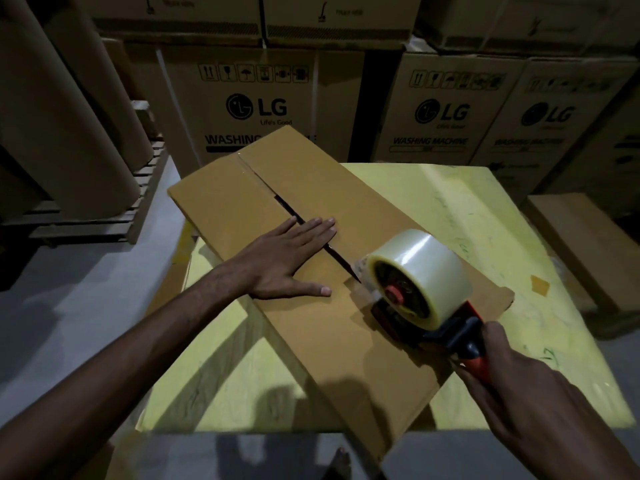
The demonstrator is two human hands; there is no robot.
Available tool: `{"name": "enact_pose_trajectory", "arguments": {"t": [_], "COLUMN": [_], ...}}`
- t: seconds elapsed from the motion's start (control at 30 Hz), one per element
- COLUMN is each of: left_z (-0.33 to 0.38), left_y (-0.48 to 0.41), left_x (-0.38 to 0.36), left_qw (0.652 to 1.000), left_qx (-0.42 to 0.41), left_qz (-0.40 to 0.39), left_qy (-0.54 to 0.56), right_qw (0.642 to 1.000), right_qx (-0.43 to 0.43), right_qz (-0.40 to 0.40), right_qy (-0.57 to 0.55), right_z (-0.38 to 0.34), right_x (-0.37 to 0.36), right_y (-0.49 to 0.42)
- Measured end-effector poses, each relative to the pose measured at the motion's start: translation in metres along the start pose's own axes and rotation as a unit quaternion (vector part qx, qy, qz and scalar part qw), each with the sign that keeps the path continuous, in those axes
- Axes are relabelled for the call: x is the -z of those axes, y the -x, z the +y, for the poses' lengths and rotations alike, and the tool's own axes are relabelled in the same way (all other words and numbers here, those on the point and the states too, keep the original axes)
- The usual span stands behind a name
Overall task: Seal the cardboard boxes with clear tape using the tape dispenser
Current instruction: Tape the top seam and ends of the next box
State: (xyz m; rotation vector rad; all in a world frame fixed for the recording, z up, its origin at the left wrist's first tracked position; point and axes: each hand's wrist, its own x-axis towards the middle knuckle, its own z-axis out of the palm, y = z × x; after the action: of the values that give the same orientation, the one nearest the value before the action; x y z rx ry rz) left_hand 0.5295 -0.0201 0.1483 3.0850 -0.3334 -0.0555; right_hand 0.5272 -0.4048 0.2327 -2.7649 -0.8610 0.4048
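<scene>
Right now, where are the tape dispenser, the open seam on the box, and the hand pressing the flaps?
tape dispenser (420, 278), head view, on the side of the clear roll.
open seam (287, 206), head view, on the dark gap between flaps.
left hand (289, 261), head view, on the back of the hand.

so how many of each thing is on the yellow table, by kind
cardboard box: 1
tape dispenser: 1
hands, left hand flat on the box, right hand gripping the dispenser: 2
total: 4
</scene>
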Motion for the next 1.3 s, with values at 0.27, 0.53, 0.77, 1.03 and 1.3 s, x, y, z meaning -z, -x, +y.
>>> {"name": "enact_pose_trajectory", "arguments": {"t": [0.27,0.53,0.77,1.03,1.3], "left_z": [0.082,0.159,0.163,0.169,0.174], "left_y": [0.009,0.016,0.018,0.017,0.015], "left_x": [-0.008,-0.014,-0.017,-0.017,-0.015], "left_qw": [0.994,0.989,0.988,0.989,0.991], "left_qx": [-0.099,0.068,0.091,0.103,0.114], "left_qz": [0.018,0.066,0.068,0.055,0.040], "left_qy": [0.031,0.118,0.103,0.093,0.060], "right_qw": [0.998,0.997,0.997,0.996,0.997], "right_qx": [0.024,0.026,0.049,0.075,0.036], "right_qz": [0.060,0.072,0.055,0.053,0.055], "right_qy": [0.013,0.025,0.032,0.020,0.047], "right_z": [0.006,0.016,0.019,0.045,0.069], "right_x": [-0.008,-0.003,-0.001,0.001,0.005], "right_y": [0.007,0.005,0.005,0.033,0.073]}}
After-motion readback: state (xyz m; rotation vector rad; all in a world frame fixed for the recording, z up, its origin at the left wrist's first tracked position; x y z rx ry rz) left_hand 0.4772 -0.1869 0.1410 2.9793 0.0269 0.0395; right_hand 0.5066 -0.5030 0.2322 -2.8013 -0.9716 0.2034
